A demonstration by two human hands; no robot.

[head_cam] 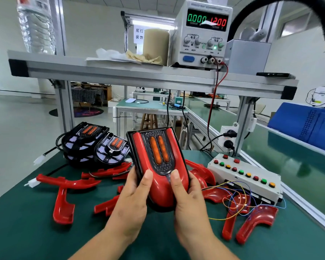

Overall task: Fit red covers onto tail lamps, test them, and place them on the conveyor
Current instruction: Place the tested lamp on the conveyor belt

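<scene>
Apparently left hand (133,197) and right hand (189,201) clasp the tail lamp (159,154).

Water bottle (36,25) and tan roll (156,46) on upper shelf (120,72)

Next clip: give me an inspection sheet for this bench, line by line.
Surface: green bench mat, partly covered by parts.
Job's things: tail lamp with red cover on, held above mat; two uncovered lamps back left; loose red covers scattered; button box right; conveyor far right.
Clutter: water bottle, paper roll on the shelf.
Grippers: left hand and right hand both grip the tail lamp.
Cables: thin coloured wires run from button box across covers; red and black leads hang from power supply.
Surroundings: power supply shows 0.000 and 12.00; other benches behind.
</scene>
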